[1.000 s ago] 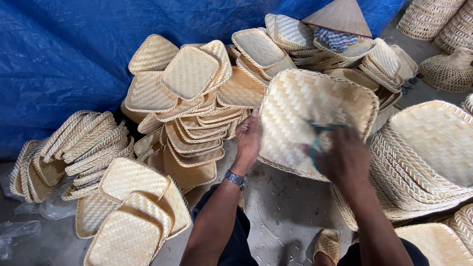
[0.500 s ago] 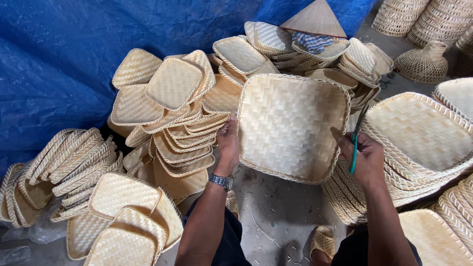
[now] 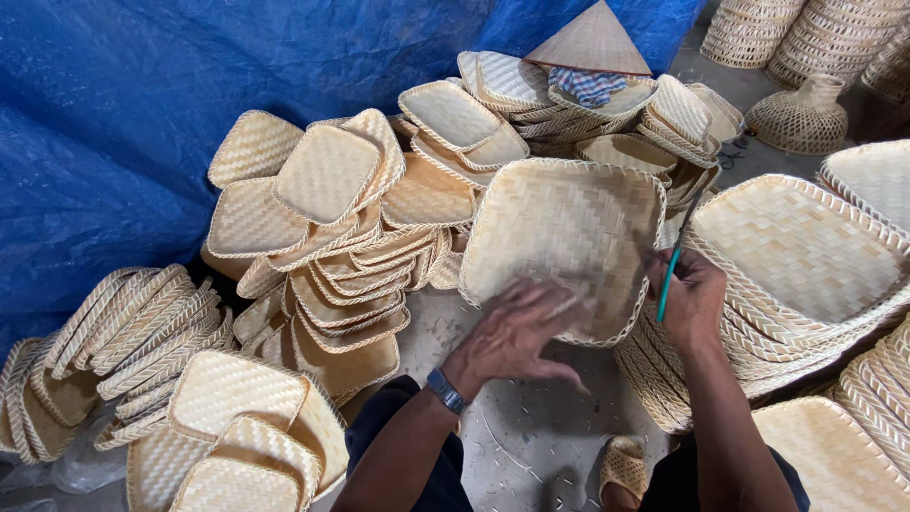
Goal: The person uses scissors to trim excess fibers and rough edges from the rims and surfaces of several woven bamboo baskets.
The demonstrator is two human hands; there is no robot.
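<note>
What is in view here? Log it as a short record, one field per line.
setting: floor heaped with woven bamboo trays, blue tarp behind
left hand: open, blurred, at the lower edge of a square woven tray
right hand: grips the tray's right edge and holds a teal-handled tool
wrist: watch on the left
nearby: conical hat on the stacks, round baskets top right

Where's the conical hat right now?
In the head view, the conical hat sits at top centre, on the far stack of woven trays, against the blue tarp.
</note>
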